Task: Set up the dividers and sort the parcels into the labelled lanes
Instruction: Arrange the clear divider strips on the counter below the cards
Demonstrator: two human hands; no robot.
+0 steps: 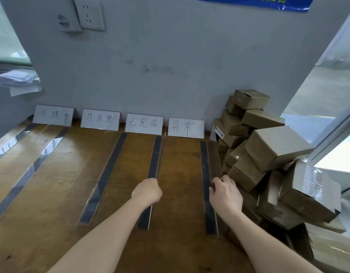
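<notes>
Lower centre of the frame, left hand (147, 191): curled in a grip over the top edge of the clear acrylic divider with the dark base strip (156, 154), which runs up toward the gap between the third and fourth cards
Just right of it, right hand (225, 194): fingers hooked over the upright wall of the rightmost clear acrylic divider (203, 164), holding it near its middle, knuckles just beside the parcel heap
Other dividers: three more clear strips (103, 180) sit to the left on the brown wooden tabletop (182, 164), fanned out, not parallel; whether the far-left pair stand upright or lie tilted cannot be told
Lane labels: four white handwritten cards (144, 123) stand in a row against the grey wall (170, 56) at mid-frame
Parcels: brown cardboard boxes (276, 146) heaped loosely at the right of the frame, upper ones tilted, none in any lane
Stage: judged to be divider setup, sorting not begun
Risk, heap: pushing the rightmost divider outward, or a brush from the right wrist, could topple tilted boxes into the last lane or off the table
Risk, dividers: light and see-through, so uneven pull from either hand may skew them and leave lanes off their cards
Risk, lanes: a narrow last lane may jam larger parcels
</notes>
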